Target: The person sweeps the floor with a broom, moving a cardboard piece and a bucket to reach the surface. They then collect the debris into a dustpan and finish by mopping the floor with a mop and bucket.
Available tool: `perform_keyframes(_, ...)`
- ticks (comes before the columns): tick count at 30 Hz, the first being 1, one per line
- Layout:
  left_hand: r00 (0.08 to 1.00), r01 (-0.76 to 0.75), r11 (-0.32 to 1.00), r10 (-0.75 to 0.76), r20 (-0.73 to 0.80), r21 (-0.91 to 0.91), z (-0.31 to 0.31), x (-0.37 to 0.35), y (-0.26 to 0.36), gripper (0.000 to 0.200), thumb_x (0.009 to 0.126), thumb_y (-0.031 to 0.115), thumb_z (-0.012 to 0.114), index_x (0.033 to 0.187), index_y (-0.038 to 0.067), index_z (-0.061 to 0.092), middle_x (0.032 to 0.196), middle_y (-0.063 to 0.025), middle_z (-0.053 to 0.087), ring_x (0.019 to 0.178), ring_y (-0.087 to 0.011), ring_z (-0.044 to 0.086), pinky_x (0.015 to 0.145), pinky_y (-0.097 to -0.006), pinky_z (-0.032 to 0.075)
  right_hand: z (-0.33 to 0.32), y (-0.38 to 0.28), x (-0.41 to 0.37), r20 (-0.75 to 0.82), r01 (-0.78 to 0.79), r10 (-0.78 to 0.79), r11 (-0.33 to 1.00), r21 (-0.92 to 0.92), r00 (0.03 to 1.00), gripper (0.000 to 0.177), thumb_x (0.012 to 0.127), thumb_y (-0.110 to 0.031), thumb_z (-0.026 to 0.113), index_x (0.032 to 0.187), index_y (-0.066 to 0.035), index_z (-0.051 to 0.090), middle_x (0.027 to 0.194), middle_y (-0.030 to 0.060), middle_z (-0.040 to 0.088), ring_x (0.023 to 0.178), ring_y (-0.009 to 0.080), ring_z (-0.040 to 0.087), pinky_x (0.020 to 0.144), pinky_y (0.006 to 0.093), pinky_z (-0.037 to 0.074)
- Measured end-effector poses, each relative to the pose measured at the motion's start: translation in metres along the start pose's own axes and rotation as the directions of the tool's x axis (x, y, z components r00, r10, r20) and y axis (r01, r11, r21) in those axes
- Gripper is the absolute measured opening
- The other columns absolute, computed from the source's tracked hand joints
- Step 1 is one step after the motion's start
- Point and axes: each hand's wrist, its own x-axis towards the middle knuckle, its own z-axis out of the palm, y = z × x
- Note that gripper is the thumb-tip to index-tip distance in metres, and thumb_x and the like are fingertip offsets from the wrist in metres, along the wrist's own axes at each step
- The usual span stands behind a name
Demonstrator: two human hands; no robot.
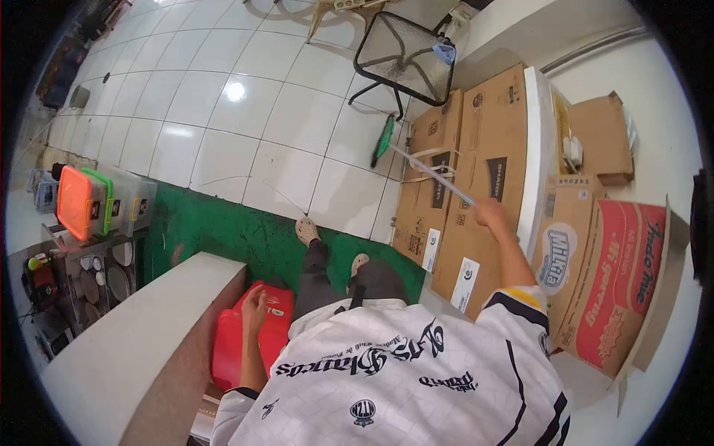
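Observation:
My right hand (491, 214) is closed around the pale handle of a broom (431, 173), stretched out in front of the tall cardboard boxes. The broom's green head (383, 141) is at the far end, over the white tiles near the legs of a small black-framed table. My left hand (254, 303) hangs low at my side with nothing in it, its fingers loosely bent and apart. Behind that hand, in this view, is a red plastic container (227, 346).
Large cardboard boxes (483, 134) line the right side, with a red noodle carton (621, 275) behind. The glass-topped table (405, 59) stands ahead. A low white wall (141, 349) and lidded plastic bins (78, 201) are left. Green floor (201, 223) meets white tiles (275, 111).

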Motion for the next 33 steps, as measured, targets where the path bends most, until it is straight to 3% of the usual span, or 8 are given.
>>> perform_keyframes(5, 0.999, -0.022, 0.990, 0.025, -0.022, 0.141, -0.030, 0.022, 0.040, 0.034, 0.088, 0.016, 0.054, 0.116, -0.003, 0.054, 0.106, -0.0127, 0.062, 0.096, -0.0172, 0.057, 0.082, -0.0279, 0.045, -0.016, -0.031, 0.055, 0.031, -0.010, 0.014, 0.992, -0.127, 0.999, 0.021, 0.079, -0.010, 0.048, 0.091, -0.001, 0.065, 0.095, 0.0227, 0.062, 0.089, 0.0359, 0.062, 0.072, 0.0432, 0.050)
perform_keyframes(11, 0.984, -0.036, 0.991, 0.058, -0.166, 0.131, -0.038, 0.031, 0.035, 0.029, 0.088, 0.013, 0.054, 0.112, -0.002, 0.056, 0.085, -0.0073, 0.062, 0.075, -0.0120, 0.056, 0.066, -0.0259, 0.046, 0.018, -0.079, 0.029, 0.104, 0.025, -0.043, 0.986, 0.167, 0.994, 0.025, 0.085, -0.022, 0.046, 0.090, -0.002, 0.061, 0.091, 0.0225, 0.062, 0.086, 0.0356, 0.061, 0.070, 0.0465, 0.047)
perform_keyframes(18, 0.991, 0.083, 0.995, -0.077, -0.106, 0.055, -0.010, 0.036, 0.006, 0.028, 0.091, 0.014, 0.051, 0.111, -0.005, 0.055, 0.094, -0.0111, 0.063, 0.088, -0.0148, 0.058, 0.077, -0.0270, 0.045, 0.167, -0.117, -0.071, -0.098, -0.080, 0.170, 0.804, 0.590, 0.981, 0.031, 0.092, -0.028, 0.039, 0.101, -0.004, 0.056, 0.080, 0.0246, 0.061, 0.078, 0.0457, 0.057, 0.069, 0.0533, 0.043)
perform_keyframes(22, 0.979, 0.201, 0.978, -0.200, -0.032, 0.052, 0.027, 0.094, 0.014, 0.027, 0.092, 0.013, 0.049, 0.110, -0.006, 0.053, 0.101, -0.0140, 0.061, 0.099, -0.0171, 0.056, 0.086, -0.0284, 0.042, 0.257, -0.143, 0.032, 0.136, -0.387, 0.370, 0.776, 0.498, 0.919, 0.037, 0.092, -0.035, 0.040, 0.101, -0.001, 0.051, 0.085, 0.0265, 0.059, 0.080, 0.0447, 0.057, 0.067, 0.0515, 0.043)
perform_keyframes(26, 0.950, 0.311, 0.942, -0.311, -0.016, 0.125, 0.059, 0.143, -0.011, 0.024, 0.093, 0.010, 0.046, 0.108, -0.007, 0.053, 0.101, -0.0143, 0.060, 0.100, -0.0194, 0.056, 0.089, -0.0303, 0.041, 0.383, -0.167, 0.163, 0.215, -0.396, 0.335, 0.719, 0.571, 0.917, 0.043, 0.095, -0.037, 0.035, 0.101, 0.002, 0.051, 0.081, 0.0257, 0.058, 0.080, 0.0455, 0.055, 0.067, 0.0510, 0.042)
perform_keyframes(30, 0.934, 0.358, 0.924, -0.358, -0.025, 0.137, 0.090, 0.178, -0.040, 0.025, 0.093, 0.012, 0.047, 0.108, -0.007, 0.053, 0.100, -0.0148, 0.061, 0.098, -0.0205, 0.057, 0.089, -0.0313, 0.043, 0.504, -0.192, 0.297, -0.191, -0.070, 0.362, 0.599, 0.798, 0.912, 0.043, 0.095, -0.037, 0.034, 0.097, 0.003, 0.051, 0.083, 0.0250, 0.057, 0.083, 0.0450, 0.055, 0.069, 0.0498, 0.042)
perform_keyframes(31, 0.924, 0.380, 0.913, -0.381, -0.024, 0.147, 0.096, 0.185, -0.046, 0.026, 0.092, 0.014, 0.047, 0.108, -0.007, 0.053, 0.101, -0.0151, 0.061, 0.098, -0.0210, 0.058, 0.089, -0.0319, 0.044, 0.488, -0.203, 0.332, -0.019, -0.206, 0.373, 0.551, 0.809, 0.927, 0.045, 0.096, -0.037, 0.031, 0.095, 0.003, 0.052, 0.084, 0.0249, 0.057, 0.085, 0.0450, 0.054, 0.073, 0.0487, 0.043)
perform_keyframes(33, 0.922, 0.370, 0.882, -0.387, 0.001, 0.292, 0.096, 0.197, -0.052, 0.029, 0.092, 0.016, 0.049, 0.113, -0.004, 0.053, 0.102, -0.0149, 0.061, 0.097, -0.0228, 0.058, 0.089, -0.0324, 0.044, 0.500, -0.228, 0.398, -0.248, 0.083, 0.364, 0.412, 0.907, 0.898, 0.049, 0.095, -0.040, 0.030, 0.090, 0.003, 0.053, 0.086, 0.0264, 0.057, 0.086, 0.0459, 0.053, 0.072, 0.0490, 0.042)
